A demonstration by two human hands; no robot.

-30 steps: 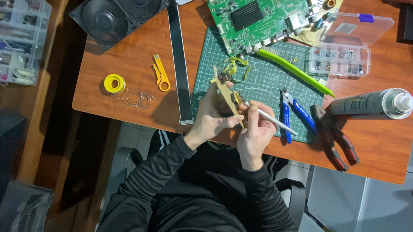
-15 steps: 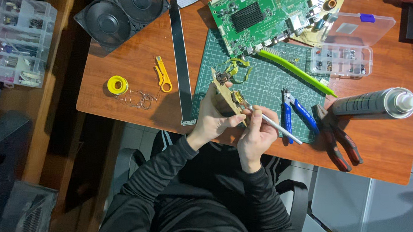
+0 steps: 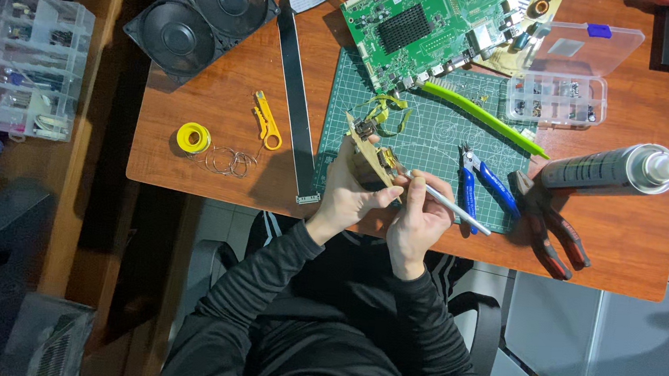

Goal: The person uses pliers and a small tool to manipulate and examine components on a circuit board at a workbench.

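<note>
Just below frame centre, the left hand [image 3: 347,193] grips a tan board [image 3: 370,160], its long axis running up-left; the right hand [image 3: 420,215] pinches a white pen [image 3: 448,207], tip touching the board's lower end

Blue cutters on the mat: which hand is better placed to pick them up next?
Right, probably. The blue cutters lie beside the right hand, though it holds a white tool. The left hand grips the small tan board, farther off.

small tan circuit board [image 3: 371,161] held tilted above mat edge, thin white tool [image 3: 451,207] touching it
</note>
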